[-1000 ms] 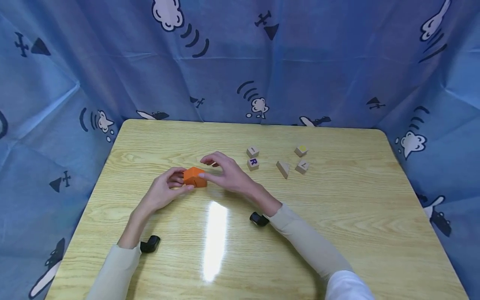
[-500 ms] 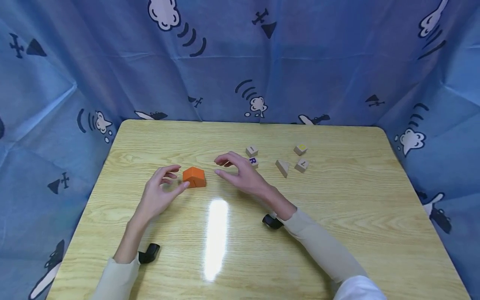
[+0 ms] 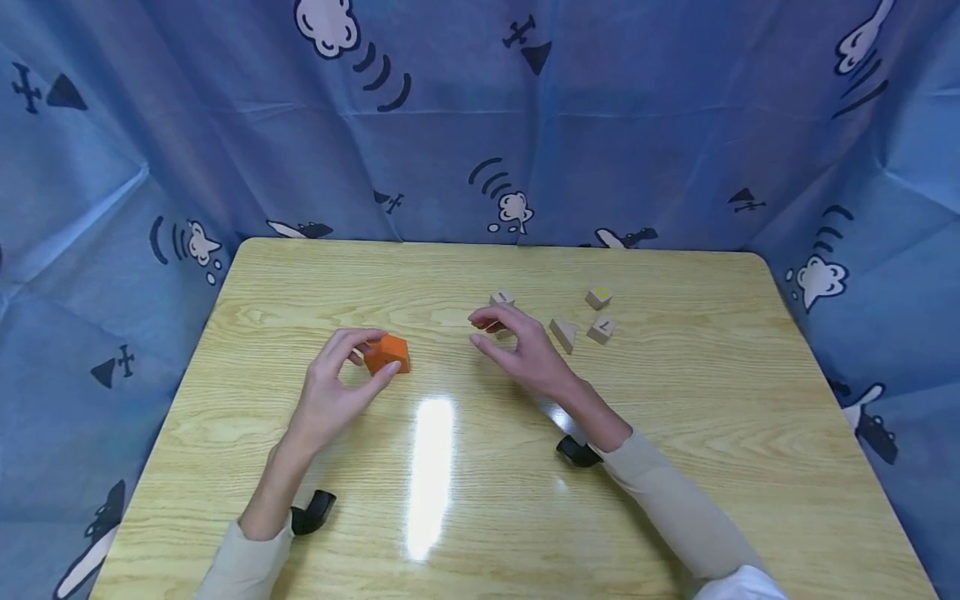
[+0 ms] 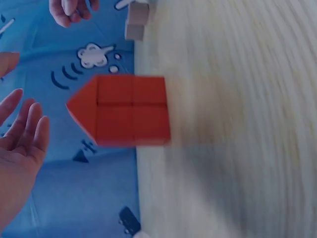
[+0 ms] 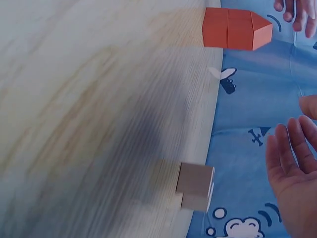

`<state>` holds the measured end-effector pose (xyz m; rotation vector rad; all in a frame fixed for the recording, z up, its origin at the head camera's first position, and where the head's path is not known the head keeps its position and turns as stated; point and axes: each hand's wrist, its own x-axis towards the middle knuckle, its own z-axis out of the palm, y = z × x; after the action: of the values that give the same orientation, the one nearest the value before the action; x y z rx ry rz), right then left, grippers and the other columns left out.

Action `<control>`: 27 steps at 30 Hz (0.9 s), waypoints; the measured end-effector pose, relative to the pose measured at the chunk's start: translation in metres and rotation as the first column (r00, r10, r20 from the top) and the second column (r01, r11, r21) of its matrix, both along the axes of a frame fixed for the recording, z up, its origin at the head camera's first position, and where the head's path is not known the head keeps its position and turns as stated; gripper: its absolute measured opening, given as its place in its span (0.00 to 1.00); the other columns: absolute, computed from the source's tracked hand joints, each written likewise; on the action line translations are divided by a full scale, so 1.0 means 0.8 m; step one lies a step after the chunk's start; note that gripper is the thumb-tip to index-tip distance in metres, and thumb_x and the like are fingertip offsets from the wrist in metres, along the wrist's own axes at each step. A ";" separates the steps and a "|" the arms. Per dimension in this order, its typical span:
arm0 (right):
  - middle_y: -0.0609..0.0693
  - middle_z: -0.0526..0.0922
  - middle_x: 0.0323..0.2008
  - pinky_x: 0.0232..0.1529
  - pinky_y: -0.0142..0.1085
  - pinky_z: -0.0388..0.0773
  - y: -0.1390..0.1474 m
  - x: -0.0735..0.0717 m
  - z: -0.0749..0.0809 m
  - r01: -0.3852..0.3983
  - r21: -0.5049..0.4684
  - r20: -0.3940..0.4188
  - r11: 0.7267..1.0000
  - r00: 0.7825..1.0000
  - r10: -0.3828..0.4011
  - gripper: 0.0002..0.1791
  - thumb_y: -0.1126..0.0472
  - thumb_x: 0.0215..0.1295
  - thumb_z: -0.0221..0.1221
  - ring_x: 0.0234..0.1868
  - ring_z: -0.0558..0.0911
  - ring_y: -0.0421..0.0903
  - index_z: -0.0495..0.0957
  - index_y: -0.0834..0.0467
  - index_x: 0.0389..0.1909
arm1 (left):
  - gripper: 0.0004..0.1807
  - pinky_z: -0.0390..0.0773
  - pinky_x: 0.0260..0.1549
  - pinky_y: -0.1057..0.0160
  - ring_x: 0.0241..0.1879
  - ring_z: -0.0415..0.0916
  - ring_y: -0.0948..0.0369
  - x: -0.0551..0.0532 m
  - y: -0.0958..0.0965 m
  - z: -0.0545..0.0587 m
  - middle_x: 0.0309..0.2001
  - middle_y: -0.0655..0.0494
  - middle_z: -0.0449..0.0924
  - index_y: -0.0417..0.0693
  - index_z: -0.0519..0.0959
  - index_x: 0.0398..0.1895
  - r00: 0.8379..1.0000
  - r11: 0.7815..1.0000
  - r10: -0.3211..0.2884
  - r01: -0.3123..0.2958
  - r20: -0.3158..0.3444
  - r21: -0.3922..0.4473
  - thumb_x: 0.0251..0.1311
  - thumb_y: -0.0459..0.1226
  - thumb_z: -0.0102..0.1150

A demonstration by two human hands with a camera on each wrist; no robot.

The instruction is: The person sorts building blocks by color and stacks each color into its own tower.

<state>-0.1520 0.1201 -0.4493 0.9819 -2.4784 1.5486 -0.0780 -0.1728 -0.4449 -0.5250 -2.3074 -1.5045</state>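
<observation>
An orange house-shaped stack of blocks [image 3: 396, 353] stands on the left part of the table, its pointed roof on top. In the left wrist view the stack [image 4: 131, 111] shows seams between square blocks under the roof. My left hand [image 3: 337, 385] hovers above it with relaxed fingers spread, overlapping it in the head view; the left wrist view shows a gap between fingers and roof. To the right, my right hand [image 3: 528, 354] is raised with loosely bent fingers and nothing in them. It is nearest the small wooden blocks and covers one of them in the head view.
Beyond the right hand lie a wooden cube [image 3: 502, 297], a triangular wooden block [image 3: 563, 335], a cube marked 7 [image 3: 602, 329] and a cube with a yellow mark [image 3: 598, 297]. A blue patterned curtain [image 3: 450, 125] hangs around the wooden table [image 3: 712, 375].
The right hand has moved away from the orange stack, rightward toward the wooden blocks. The left hand drew back from the stack, then came over it again. The stack stays in place.
</observation>
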 end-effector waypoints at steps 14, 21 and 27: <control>0.60 0.83 0.50 0.53 0.50 0.82 0.041 0.001 -0.008 0.099 -0.020 0.003 0.995 0.995 -0.099 0.14 0.66 0.72 0.64 0.51 0.82 0.50 0.80 0.61 0.56 | 0.18 0.80 0.38 0.63 0.43 0.78 0.56 -0.009 0.066 0.013 0.49 0.53 0.82 0.42 0.82 0.54 0.991 0.993 -0.115 0.113 -0.069 -0.041 0.61 0.29 0.72; 0.59 0.82 0.52 0.52 0.49 0.81 0.055 0.000 -0.011 0.182 0.012 0.029 0.983 0.983 -0.182 0.16 0.66 0.72 0.63 0.53 0.81 0.52 0.78 0.64 0.58 | 0.14 0.82 0.39 0.55 0.43 0.79 0.57 -0.020 0.089 0.011 0.48 0.52 0.83 0.41 0.83 0.53 0.989 0.988 -0.143 0.140 -0.048 -0.063 0.64 0.31 0.69; 0.63 0.81 0.55 0.54 0.49 0.80 0.063 -0.005 -0.017 0.226 -0.002 0.112 0.974 0.968 -0.224 0.15 0.66 0.74 0.61 0.55 0.80 0.55 0.78 0.64 0.58 | 0.12 0.82 0.37 0.55 0.41 0.80 0.51 -0.032 0.108 0.004 0.47 0.49 0.83 0.39 0.83 0.51 0.992 0.991 -0.127 0.126 -0.014 -0.049 0.66 0.30 0.67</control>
<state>-0.1560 0.1706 -0.4630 0.6011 -2.5413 1.5841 -0.1032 -0.0863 -0.4420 -0.7068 -2.3413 -1.4971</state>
